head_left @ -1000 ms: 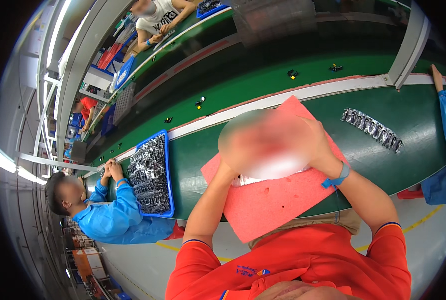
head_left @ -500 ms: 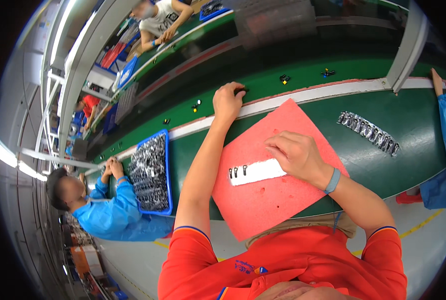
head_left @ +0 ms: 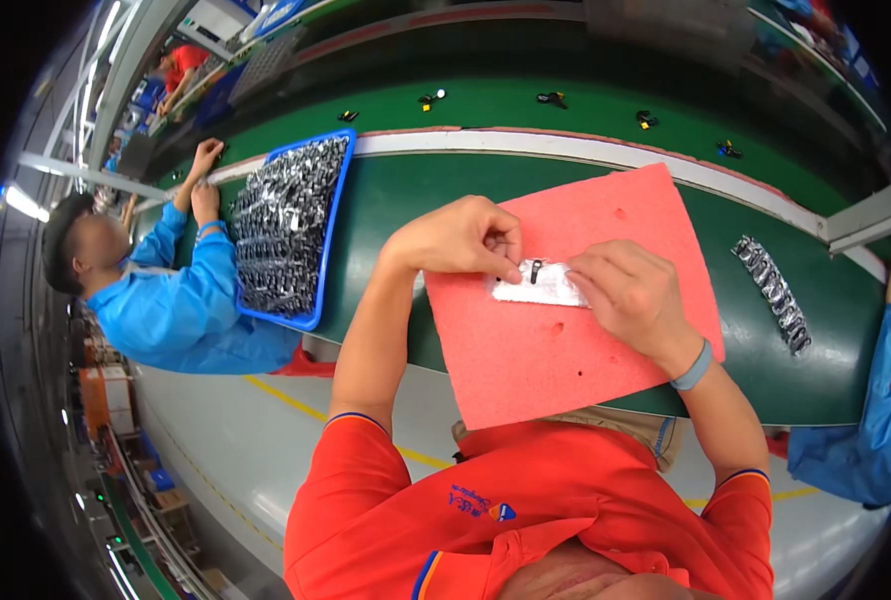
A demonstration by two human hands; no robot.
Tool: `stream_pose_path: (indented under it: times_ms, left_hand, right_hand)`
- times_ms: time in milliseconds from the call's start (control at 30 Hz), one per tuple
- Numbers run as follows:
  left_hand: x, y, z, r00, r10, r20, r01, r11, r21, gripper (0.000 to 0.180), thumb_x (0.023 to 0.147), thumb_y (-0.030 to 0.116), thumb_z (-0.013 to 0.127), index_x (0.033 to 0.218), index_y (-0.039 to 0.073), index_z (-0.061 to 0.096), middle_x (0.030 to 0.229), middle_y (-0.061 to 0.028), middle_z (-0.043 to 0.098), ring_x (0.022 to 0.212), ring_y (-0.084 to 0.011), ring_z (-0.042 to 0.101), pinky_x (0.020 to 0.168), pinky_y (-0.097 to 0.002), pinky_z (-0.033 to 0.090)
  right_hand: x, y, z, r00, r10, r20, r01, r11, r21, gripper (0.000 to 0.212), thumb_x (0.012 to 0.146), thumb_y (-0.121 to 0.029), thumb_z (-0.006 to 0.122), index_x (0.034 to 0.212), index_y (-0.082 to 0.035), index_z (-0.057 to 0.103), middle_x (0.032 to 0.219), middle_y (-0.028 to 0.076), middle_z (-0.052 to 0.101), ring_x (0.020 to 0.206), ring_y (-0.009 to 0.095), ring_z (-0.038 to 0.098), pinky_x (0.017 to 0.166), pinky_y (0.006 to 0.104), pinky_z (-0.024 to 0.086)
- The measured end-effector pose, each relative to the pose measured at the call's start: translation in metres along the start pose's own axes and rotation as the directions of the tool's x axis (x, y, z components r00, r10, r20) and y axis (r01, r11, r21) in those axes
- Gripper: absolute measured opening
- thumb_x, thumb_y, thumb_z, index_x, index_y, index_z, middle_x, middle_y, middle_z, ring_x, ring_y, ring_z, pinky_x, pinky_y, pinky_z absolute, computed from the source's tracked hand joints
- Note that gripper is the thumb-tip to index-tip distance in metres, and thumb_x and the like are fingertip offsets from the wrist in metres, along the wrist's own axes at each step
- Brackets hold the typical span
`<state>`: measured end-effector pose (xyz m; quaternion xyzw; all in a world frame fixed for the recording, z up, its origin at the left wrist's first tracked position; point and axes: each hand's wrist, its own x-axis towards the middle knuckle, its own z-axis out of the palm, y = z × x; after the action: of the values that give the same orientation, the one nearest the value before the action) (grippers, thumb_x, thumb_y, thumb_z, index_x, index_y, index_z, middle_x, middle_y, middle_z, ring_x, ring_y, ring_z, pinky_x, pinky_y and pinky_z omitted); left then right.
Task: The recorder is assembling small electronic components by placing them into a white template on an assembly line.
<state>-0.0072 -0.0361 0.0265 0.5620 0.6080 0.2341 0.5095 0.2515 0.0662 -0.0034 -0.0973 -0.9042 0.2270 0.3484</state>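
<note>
1. A blue tray (head_left: 328,250) stands toward the left end of the green desk (head_left: 386,195), reaching from the far-edge rail (head_left: 526,146) almost to the near edge.
2. The tray is packed with rows of small black parts in clear, shiny wrapping (head_left: 288,225); single pieces are too small to tell.
3. A pink foam sheet (head_left: 516,370) lies on the desk, its near-left corner jutting past the desk's near edge.
4. A shiny white strip (head_left: 538,293) lies on the sheet, close to its middle, with one black part (head_left: 536,271) set crosswise on it.
5. The left hand (head_left: 463,240) has its grip curled, thumb and forefinger close together at the strip's left end; I cannot tell whether it holds anything.
6. The right hand (head_left: 631,295) has its fingers bunched over the strip's right end; how firm that grip is, I cannot tell.
7. A wrapped row of black parts (head_left: 774,295) lies toward the desk's right end, beyond the sheet's right edge.
</note>
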Motion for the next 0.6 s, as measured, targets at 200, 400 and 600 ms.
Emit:
stream_pose_path:
  times_ms: [200, 400, 600]
  left_hand:
    - [0.001, -0.004, 0.005, 1.0, 0.005, -0.008, -0.005, 1.0, 0.007, 0.021, 0.078, 0.005, 0.087, 0.075, 0.002, 0.066, 0.066, 0.005, 0.059, 0.063, -0.003, 0.051, 0.057, -0.025, 0.04]
    - [-0.001, -0.001, 0.006, 0.999, 0.002, -0.044, 0.0, 0.999, 0.053, 0.018, 0.076, 0.002, 0.082, 0.074, 0.003, 0.064, 0.065, 0.0051, 0.057, 0.062, -0.0034, 0.05, 0.056, -0.0248, 0.04]
    - [0.005, -0.006, 0.004, 0.999, -0.023, -0.033, 0.023, 1.0, 0.003, 0.019, 0.076, -0.002, 0.083, 0.077, 0.003, 0.065, 0.068, 0.0054, 0.06, 0.065, -0.0027, 0.052, 0.058, -0.0236, 0.041]
  right_hand:
    - [0.009, -0.017, 0.025, 0.966, -0.146, 0.213, 0.177, 0.974, -0.138, 0.019, 0.079, -0.007, 0.076, 0.097, -0.009, 0.075, 0.09, 0.005, 0.069, 0.079, 0.023, 0.069, 0.066, 0.0372, 0.058]
    - [0.026, -0.032, 0.023, 0.877, -0.13, 0.462, 0.265, 0.933, -0.242, 0.009, 0.081, -0.008, 0.066, 0.086, -0.001, 0.068, 0.086, 0.013, 0.069, 0.082, 0.027, 0.072, 0.066, 0.039, 0.059]
    - [0.026, -0.028, 0.023, 0.953, -0.101, 0.286, 0.182, 0.945, -0.27, 0.007, 0.083, -0.009, 0.067, 0.082, -0.002, 0.068, 0.074, 0.012, 0.067, 0.067, 0.029, 0.07, 0.062, 0.0386, 0.058]
